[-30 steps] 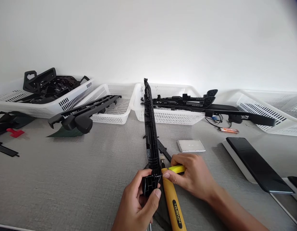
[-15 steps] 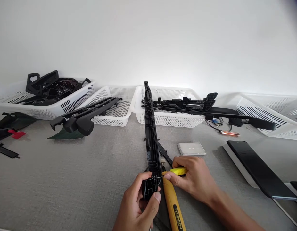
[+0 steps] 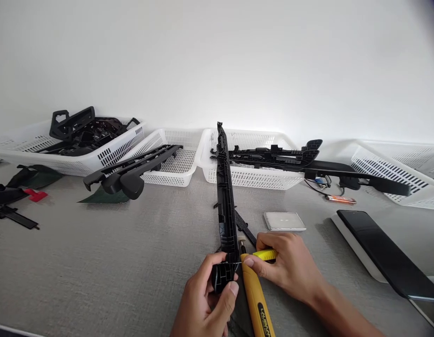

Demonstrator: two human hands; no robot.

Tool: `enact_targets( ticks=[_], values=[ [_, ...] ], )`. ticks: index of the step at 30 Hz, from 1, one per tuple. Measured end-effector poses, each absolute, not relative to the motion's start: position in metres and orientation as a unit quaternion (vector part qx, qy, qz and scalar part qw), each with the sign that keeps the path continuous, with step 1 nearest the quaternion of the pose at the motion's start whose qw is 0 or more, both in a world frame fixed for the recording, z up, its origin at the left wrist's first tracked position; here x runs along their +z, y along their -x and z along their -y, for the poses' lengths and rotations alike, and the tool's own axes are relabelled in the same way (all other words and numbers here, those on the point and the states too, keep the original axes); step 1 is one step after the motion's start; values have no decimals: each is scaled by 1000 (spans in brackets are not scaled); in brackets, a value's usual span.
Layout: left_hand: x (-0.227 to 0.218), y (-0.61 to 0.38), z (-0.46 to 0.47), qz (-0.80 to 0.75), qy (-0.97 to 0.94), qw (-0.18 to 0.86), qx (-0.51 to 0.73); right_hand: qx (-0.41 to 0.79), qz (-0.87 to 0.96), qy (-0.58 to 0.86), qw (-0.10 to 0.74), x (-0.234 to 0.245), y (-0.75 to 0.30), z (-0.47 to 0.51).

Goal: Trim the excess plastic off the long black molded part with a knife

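My left hand (image 3: 208,299) is closed round the near end of a long black plastic trim piece (image 3: 226,201), its ribbed inner side facing up. The piece points away from me, its far end reaching over a white basket. In my right hand (image 3: 290,262) is a yellow-handled knife (image 3: 265,254), pinched between thumb and fingers. Its thin bright blade meets the trim's right edge near my left fingers. Below the right hand lies a yellow rotary tool (image 3: 253,295) with a pale round tip. A black caliper-like tool (image 3: 245,225) lies partly behind the trim.
White baskets (image 3: 174,179) line the wall; the left one holds black plastic parts (image 3: 93,133). More long trim pieces (image 3: 132,171) rest across basket rims. On the right are a phone (image 3: 385,252), a pale flat box (image 3: 284,221) and an orange battery (image 3: 340,200). Green sheets (image 3: 104,195) lie left.
The whole scene has shifted slightly right and down in view. Both hands keep their grips, and the blade stays at the trim's near end.
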State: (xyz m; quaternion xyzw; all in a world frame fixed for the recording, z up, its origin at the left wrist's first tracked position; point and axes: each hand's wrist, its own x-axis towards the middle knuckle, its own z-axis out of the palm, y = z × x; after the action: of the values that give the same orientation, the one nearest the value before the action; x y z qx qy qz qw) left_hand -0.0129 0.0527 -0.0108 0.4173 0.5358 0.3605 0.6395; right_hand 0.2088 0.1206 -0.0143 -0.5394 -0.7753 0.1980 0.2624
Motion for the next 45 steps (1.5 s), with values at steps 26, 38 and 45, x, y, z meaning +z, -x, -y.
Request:
enact_targets(
  ticks=[26,38,45],
  values=[
    [-22,14,-53,-513,-441,629,382,211,757,579,220,-17,-209,-122],
    [-26,13,-56,-486,-477,609,406,208,786,526,250,-18,-206,-116],
    [-24,13,-57,-486,-483,610,397,194,779,544,244,-16,-204,-117]
  ],
)
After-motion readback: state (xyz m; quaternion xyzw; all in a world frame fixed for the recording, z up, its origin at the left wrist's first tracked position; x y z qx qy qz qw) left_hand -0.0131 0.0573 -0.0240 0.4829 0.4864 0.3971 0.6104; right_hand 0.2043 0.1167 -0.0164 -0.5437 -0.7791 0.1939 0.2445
